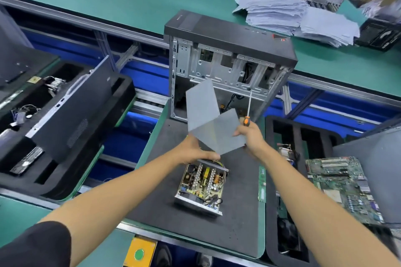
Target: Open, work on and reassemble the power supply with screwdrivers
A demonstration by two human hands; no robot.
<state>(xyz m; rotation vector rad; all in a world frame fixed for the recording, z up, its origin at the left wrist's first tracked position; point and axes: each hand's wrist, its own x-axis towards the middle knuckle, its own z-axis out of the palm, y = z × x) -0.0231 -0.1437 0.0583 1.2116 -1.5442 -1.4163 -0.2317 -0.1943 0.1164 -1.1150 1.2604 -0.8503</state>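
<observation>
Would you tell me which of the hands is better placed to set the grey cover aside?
Probably left: the left hand holds only the grey cover, while the right hand also grips the screwdriver.

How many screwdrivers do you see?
1. The screwdriver, with an orange and black handle, is in the right hand, pointing up toward the computer case. Others may be hidden.

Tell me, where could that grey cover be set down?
Bare patches of the dark mat lie right of the open power supply, and left of it toward the green edge. Behind, the computer case crowds; the motherboard fills the right-hand tray.
</observation>
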